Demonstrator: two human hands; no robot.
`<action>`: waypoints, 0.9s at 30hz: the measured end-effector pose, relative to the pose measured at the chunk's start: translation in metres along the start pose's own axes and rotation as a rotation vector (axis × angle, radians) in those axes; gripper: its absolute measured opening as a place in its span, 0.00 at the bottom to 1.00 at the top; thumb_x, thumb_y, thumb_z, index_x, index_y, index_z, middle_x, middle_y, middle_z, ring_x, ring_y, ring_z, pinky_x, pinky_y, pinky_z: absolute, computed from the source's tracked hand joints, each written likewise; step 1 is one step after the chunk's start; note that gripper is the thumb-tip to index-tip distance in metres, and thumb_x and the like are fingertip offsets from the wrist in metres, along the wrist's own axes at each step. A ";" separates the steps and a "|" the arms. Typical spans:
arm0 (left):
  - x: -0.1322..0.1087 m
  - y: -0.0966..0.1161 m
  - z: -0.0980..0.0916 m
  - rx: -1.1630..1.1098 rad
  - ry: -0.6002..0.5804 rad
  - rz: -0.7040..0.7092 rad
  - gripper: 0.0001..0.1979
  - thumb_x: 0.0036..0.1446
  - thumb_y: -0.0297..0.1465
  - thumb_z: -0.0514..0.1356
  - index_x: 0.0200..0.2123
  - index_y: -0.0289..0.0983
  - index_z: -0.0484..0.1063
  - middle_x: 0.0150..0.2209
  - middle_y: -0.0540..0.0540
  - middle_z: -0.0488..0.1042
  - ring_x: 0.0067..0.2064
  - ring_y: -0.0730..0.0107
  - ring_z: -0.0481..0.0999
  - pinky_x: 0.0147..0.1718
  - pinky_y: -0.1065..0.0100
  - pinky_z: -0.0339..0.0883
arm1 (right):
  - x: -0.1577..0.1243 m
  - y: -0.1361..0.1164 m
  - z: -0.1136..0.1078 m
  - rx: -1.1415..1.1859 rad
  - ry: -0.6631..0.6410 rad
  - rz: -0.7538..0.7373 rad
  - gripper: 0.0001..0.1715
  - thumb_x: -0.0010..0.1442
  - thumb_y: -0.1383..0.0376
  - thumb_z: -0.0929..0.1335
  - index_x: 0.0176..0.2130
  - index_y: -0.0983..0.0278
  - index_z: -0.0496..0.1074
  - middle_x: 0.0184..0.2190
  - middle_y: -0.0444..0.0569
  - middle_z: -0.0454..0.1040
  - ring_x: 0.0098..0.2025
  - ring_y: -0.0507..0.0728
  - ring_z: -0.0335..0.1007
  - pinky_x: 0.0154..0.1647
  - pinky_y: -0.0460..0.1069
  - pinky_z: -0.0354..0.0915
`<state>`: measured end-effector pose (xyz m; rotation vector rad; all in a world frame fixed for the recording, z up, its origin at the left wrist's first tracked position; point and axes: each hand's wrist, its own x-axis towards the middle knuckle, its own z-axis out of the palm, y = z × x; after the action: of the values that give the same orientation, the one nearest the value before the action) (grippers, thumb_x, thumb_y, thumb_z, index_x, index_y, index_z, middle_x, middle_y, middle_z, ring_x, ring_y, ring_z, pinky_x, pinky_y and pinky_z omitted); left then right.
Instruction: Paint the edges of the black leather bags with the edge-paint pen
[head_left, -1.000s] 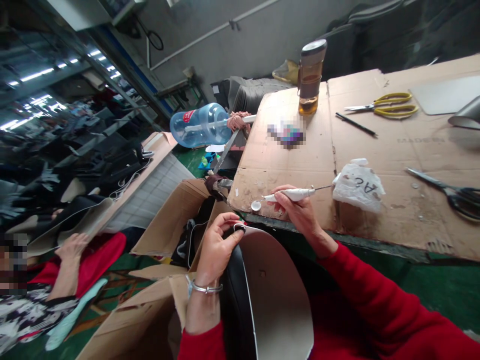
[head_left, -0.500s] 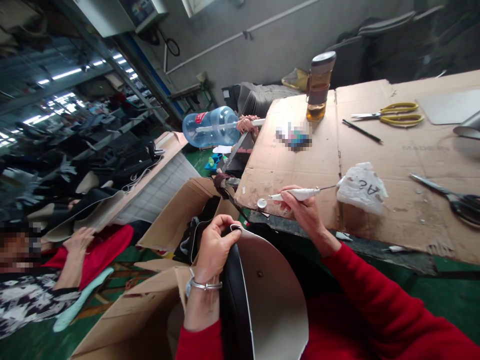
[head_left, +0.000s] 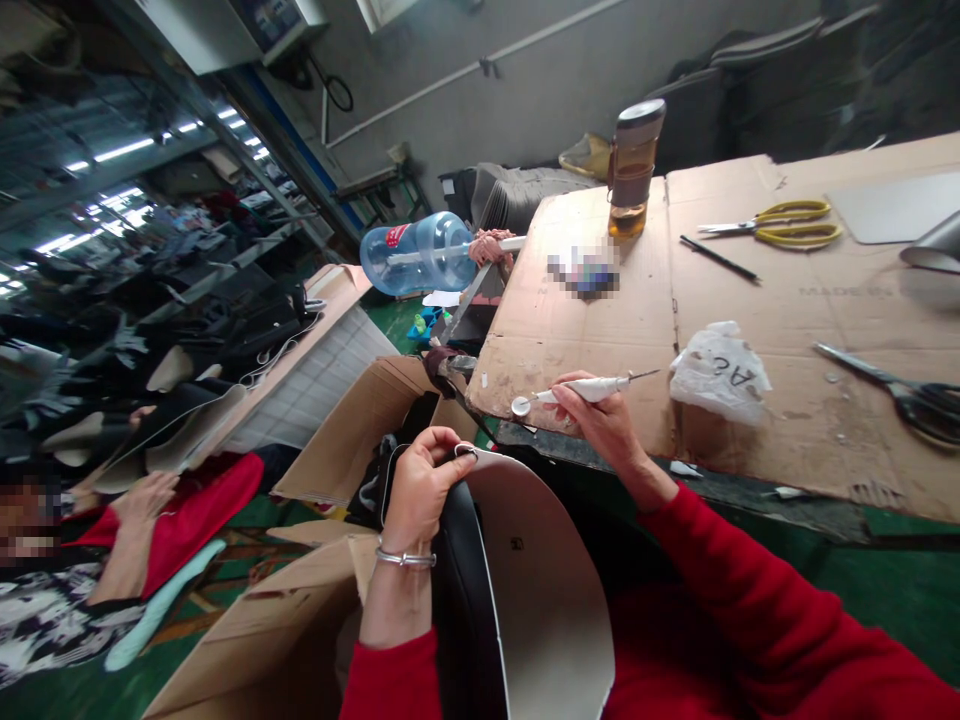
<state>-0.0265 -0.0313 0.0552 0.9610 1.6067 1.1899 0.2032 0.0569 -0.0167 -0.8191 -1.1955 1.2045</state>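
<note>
My left hand [head_left: 420, 485] pinches the top edge of a curved panel [head_left: 551, 570], black outside and beige inside with a pale rim. The panel stands upright against my red-clothed lap. In my right hand [head_left: 596, 420] is a slim white-handled tool [head_left: 604, 388] with a thin metal rod at each end. Its left tip is at a small white round cap [head_left: 520, 407] by the table's near left corner; whether it touches the inside cannot be made out. My right fingers are closed around the handle, just above the cardboard-covered table [head_left: 570, 350].
Further along the table lie a crumpled white wrapper [head_left: 720, 375], black-handled scissors [head_left: 900, 390], yellow-handled scissors [head_left: 787, 223] and a black pencil-like stick [head_left: 720, 259]. A tea bottle [head_left: 636, 170] stands behind. Cardboard boxes [head_left: 300, 590] are at left, near a co-worker's hand [head_left: 146, 498].
My right hand has moved slightly left, bringing the white tool's tip to the cap. My left hand keeps its pinch on the panel. The whole view has shifted a little.
</note>
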 end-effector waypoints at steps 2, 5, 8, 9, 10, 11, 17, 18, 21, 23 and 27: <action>0.001 0.001 0.000 0.002 -0.001 -0.008 0.20 0.39 0.30 0.75 0.35 0.36 0.71 0.32 0.48 0.79 0.31 0.69 0.77 0.33 0.69 0.69 | 0.000 -0.001 0.000 0.004 -0.001 0.002 0.16 0.63 0.53 0.73 0.37 0.63 0.77 0.28 0.47 0.80 0.26 0.52 0.72 0.26 0.46 0.66; 0.002 0.001 -0.001 -0.001 -0.004 -0.020 0.20 0.38 0.31 0.75 0.35 0.36 0.72 0.33 0.48 0.79 0.31 0.70 0.76 0.32 0.70 0.69 | 0.000 -0.002 0.000 0.006 0.002 -0.001 0.16 0.62 0.52 0.73 0.37 0.63 0.77 0.28 0.47 0.80 0.26 0.53 0.73 0.26 0.46 0.67; 0.003 0.000 -0.001 -0.004 -0.004 -0.029 0.21 0.37 0.31 0.76 0.35 0.36 0.72 0.33 0.48 0.79 0.31 0.70 0.76 0.32 0.70 0.69 | 0.000 -0.003 0.001 -0.015 -0.003 -0.007 0.16 0.63 0.52 0.73 0.36 0.63 0.77 0.28 0.47 0.79 0.26 0.53 0.73 0.26 0.47 0.68; 0.004 0.000 0.000 0.000 -0.005 -0.031 0.21 0.37 0.31 0.76 0.35 0.36 0.72 0.33 0.48 0.79 0.31 0.70 0.76 0.32 0.71 0.69 | 0.000 -0.003 0.001 -0.027 -0.005 -0.009 0.16 0.63 0.52 0.73 0.36 0.63 0.77 0.29 0.47 0.79 0.26 0.53 0.73 0.27 0.47 0.68; 0.004 0.001 0.000 0.003 -0.007 -0.034 0.21 0.38 0.31 0.76 0.35 0.36 0.72 0.33 0.48 0.79 0.31 0.70 0.76 0.32 0.71 0.69 | 0.000 -0.003 0.001 -0.039 -0.005 -0.009 0.16 0.63 0.53 0.73 0.36 0.63 0.77 0.28 0.46 0.79 0.26 0.53 0.73 0.26 0.47 0.68; 0.004 0.001 0.001 0.005 -0.009 -0.038 0.21 0.38 0.31 0.76 0.35 0.36 0.72 0.33 0.48 0.79 0.31 0.71 0.76 0.32 0.71 0.69 | 0.000 -0.002 0.001 -0.048 -0.002 -0.008 0.15 0.63 0.53 0.73 0.37 0.63 0.76 0.28 0.46 0.79 0.26 0.53 0.73 0.26 0.47 0.68; 0.003 0.002 0.002 0.005 -0.020 -0.041 0.21 0.38 0.31 0.76 0.35 0.36 0.73 0.33 0.49 0.79 0.31 0.70 0.77 0.33 0.70 0.69 | -0.001 -0.001 0.000 -0.052 -0.018 0.009 0.16 0.62 0.52 0.73 0.37 0.62 0.75 0.26 0.45 0.78 0.25 0.54 0.73 0.26 0.47 0.69; 0.003 0.002 0.002 0.006 -0.025 -0.040 0.20 0.39 0.31 0.76 0.35 0.36 0.72 0.33 0.49 0.79 0.32 0.69 0.77 0.33 0.70 0.69 | -0.001 0.000 0.000 -0.052 -0.028 0.009 0.17 0.62 0.51 0.73 0.37 0.62 0.75 0.26 0.45 0.78 0.25 0.54 0.74 0.26 0.47 0.69; 0.004 0.000 0.004 0.012 -0.042 -0.041 0.20 0.39 0.31 0.76 0.34 0.36 0.72 0.32 0.49 0.79 0.31 0.70 0.77 0.33 0.70 0.68 | -0.001 0.002 -0.002 -0.093 -0.052 -0.010 0.18 0.62 0.50 0.73 0.35 0.62 0.75 0.28 0.47 0.78 0.26 0.55 0.74 0.27 0.48 0.69; 0.006 -0.001 0.006 0.016 -0.047 -0.037 0.19 0.40 0.31 0.75 0.34 0.36 0.72 0.32 0.48 0.79 0.31 0.70 0.77 0.33 0.71 0.68 | 0.000 0.005 -0.002 -0.150 -0.071 -0.035 0.19 0.63 0.50 0.72 0.34 0.63 0.76 0.28 0.47 0.78 0.27 0.55 0.73 0.27 0.48 0.68; 0.009 -0.003 0.010 0.020 -0.047 -0.022 0.19 0.41 0.31 0.75 0.34 0.36 0.72 0.33 0.48 0.80 0.32 0.70 0.77 0.33 0.72 0.67 | 0.001 0.009 -0.001 -0.237 -0.084 -0.070 0.19 0.63 0.50 0.72 0.34 0.63 0.77 0.29 0.46 0.77 0.28 0.55 0.71 0.29 0.48 0.66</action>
<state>-0.0197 -0.0212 0.0487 0.9745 1.5908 1.1298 0.2023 0.0596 -0.0253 -0.9002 -1.4440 1.0614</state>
